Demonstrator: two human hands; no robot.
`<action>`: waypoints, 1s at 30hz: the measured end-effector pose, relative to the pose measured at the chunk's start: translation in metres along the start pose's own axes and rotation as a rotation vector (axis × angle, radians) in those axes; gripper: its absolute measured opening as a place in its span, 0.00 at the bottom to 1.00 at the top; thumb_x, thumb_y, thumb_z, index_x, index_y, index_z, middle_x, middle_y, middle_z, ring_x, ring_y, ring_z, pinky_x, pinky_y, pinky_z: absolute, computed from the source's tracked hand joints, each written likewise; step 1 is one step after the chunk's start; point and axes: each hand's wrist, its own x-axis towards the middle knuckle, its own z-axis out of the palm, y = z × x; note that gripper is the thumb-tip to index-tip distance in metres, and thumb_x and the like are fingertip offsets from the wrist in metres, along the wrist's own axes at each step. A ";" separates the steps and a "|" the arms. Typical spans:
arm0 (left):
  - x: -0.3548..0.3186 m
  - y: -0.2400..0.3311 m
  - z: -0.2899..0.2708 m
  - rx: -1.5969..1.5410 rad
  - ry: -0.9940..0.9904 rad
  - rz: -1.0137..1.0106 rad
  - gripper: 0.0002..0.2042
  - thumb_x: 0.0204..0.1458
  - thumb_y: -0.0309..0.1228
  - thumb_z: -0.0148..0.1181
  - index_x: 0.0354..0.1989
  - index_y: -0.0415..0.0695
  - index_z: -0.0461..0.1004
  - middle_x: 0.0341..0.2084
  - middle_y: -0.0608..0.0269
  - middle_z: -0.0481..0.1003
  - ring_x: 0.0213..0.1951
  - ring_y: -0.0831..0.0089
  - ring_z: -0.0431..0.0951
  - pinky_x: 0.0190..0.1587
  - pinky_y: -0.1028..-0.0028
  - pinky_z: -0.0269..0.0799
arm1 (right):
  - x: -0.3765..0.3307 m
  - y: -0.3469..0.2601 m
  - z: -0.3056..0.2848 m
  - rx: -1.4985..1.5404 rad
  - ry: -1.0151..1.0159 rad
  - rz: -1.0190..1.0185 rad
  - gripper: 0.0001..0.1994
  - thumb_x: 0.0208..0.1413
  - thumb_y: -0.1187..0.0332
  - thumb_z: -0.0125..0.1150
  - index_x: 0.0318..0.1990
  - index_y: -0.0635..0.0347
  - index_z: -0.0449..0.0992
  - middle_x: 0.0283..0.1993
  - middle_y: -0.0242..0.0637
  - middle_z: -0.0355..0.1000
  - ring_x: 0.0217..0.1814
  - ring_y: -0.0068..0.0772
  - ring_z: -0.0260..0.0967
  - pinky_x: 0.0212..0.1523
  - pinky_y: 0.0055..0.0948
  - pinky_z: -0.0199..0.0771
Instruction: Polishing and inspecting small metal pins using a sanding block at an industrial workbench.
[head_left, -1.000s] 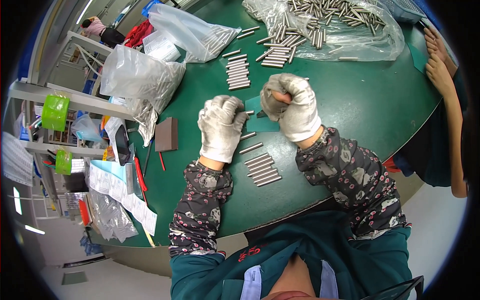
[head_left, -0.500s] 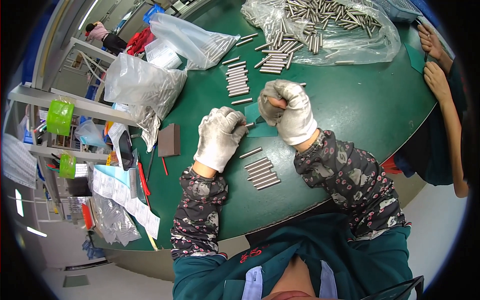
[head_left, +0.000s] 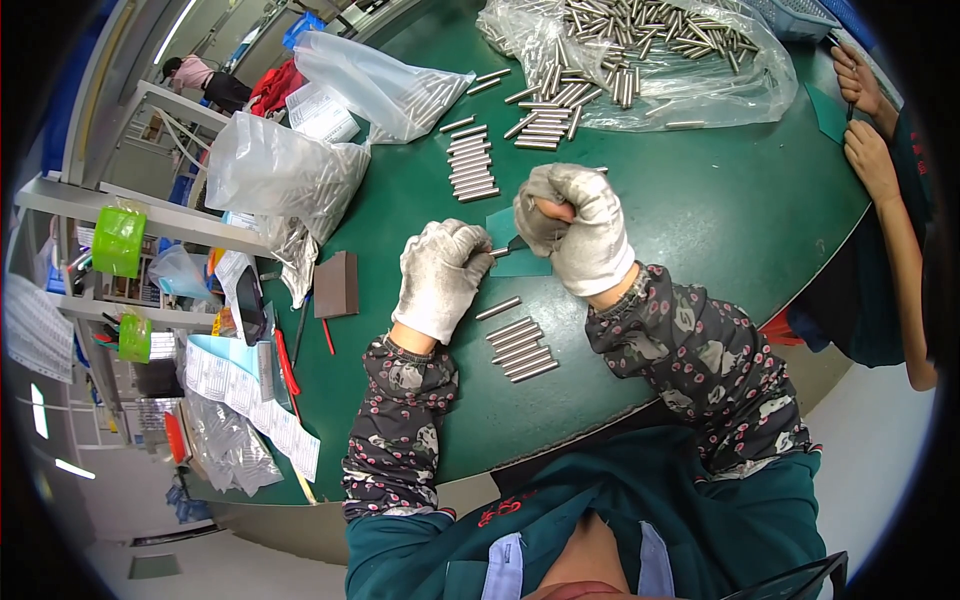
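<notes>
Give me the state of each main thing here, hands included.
Left hand: gloved, pinching a metal pin.
Right hand: gloved, curled around a dark tool.
Green sheet: flat, partly covered by hands.
Near pins: lying side by side; one slightly apart.
Far pins: lined up in a row.
Big clear bag: spread out, pins heaped on it or inside.
Nearer whitish bag: bulging, pins inside.
Brown block: untouched.

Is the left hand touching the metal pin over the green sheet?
Touching. The head view shows the left hand pinching the metal pin: one end is hidden in its grasp, the other juts over the green sheet.
</notes>
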 end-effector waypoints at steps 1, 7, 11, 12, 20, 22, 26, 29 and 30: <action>0.000 0.000 0.000 0.002 0.000 -0.003 0.09 0.33 0.22 0.63 0.26 0.43 0.72 0.23 0.63 0.71 0.29 0.64 0.71 0.33 0.69 0.67 | 0.000 0.000 0.000 -0.006 0.001 0.003 0.18 0.55 0.60 0.37 0.15 0.57 0.56 0.12 0.29 0.49 0.13 0.23 0.45 0.15 0.23 0.46; 0.001 0.000 0.001 -0.011 0.002 -0.005 0.09 0.33 0.22 0.62 0.26 0.43 0.72 0.23 0.63 0.71 0.29 0.63 0.71 0.32 0.69 0.66 | 0.001 0.000 -0.002 0.036 -0.010 0.003 0.18 0.54 0.60 0.37 0.15 0.57 0.56 0.12 0.29 0.49 0.13 0.24 0.45 0.15 0.23 0.46; 0.000 0.001 0.000 -0.003 -0.003 -0.006 0.09 0.33 0.22 0.62 0.26 0.43 0.71 0.22 0.63 0.71 0.28 0.63 0.71 0.32 0.68 0.66 | 0.000 0.000 -0.001 0.052 -0.002 0.002 0.17 0.54 0.60 0.37 0.15 0.57 0.56 0.12 0.29 0.49 0.13 0.23 0.45 0.15 0.22 0.46; 0.000 0.002 0.000 0.001 0.001 -0.006 0.09 0.33 0.22 0.62 0.26 0.43 0.71 0.22 0.63 0.71 0.28 0.63 0.71 0.32 0.68 0.66 | 0.001 0.001 -0.002 0.050 -0.002 0.003 0.17 0.54 0.60 0.37 0.15 0.57 0.56 0.12 0.29 0.49 0.13 0.23 0.45 0.15 0.22 0.46; 0.002 0.003 0.000 -0.005 0.001 -0.020 0.09 0.33 0.22 0.62 0.25 0.44 0.71 0.23 0.63 0.71 0.29 0.63 0.71 0.33 0.68 0.66 | 0.002 -0.001 0.000 -0.022 0.033 0.056 0.18 0.55 0.60 0.36 0.15 0.57 0.56 0.11 0.28 0.48 0.12 0.23 0.44 0.15 0.22 0.46; 0.002 0.007 0.000 0.130 0.234 -0.080 0.09 0.33 0.23 0.63 0.25 0.44 0.71 0.23 0.62 0.71 0.30 0.63 0.71 0.33 0.68 0.66 | 0.003 0.001 0.001 -0.026 0.031 0.050 0.18 0.55 0.60 0.36 0.14 0.56 0.55 0.11 0.28 0.48 0.12 0.23 0.44 0.14 0.22 0.45; 0.000 0.014 -0.021 -0.033 -0.065 -0.102 0.10 0.31 0.24 0.65 0.24 0.43 0.71 0.22 0.62 0.70 0.30 0.63 0.71 0.34 0.69 0.67 | 0.004 0.000 -0.001 -0.012 0.022 0.038 0.19 0.55 0.60 0.36 0.13 0.54 0.53 0.10 0.28 0.46 0.11 0.22 0.42 0.14 0.22 0.44; -0.004 0.020 -0.033 -0.003 -0.458 -0.074 0.09 0.33 0.33 0.64 0.24 0.47 0.74 0.23 0.65 0.72 0.32 0.64 0.71 0.36 0.66 0.67 | 0.004 0.004 -0.003 0.024 0.044 0.064 0.19 0.55 0.60 0.36 0.13 0.53 0.52 0.10 0.27 0.46 0.11 0.22 0.42 0.13 0.22 0.44; -0.005 0.022 -0.033 0.004 -0.488 -0.063 0.08 0.33 0.33 0.64 0.24 0.47 0.74 0.23 0.65 0.72 0.32 0.64 0.71 0.36 0.65 0.66 | 0.004 0.003 -0.002 0.023 0.043 0.061 0.19 0.55 0.60 0.36 0.13 0.53 0.52 0.10 0.27 0.46 0.11 0.22 0.42 0.13 0.22 0.44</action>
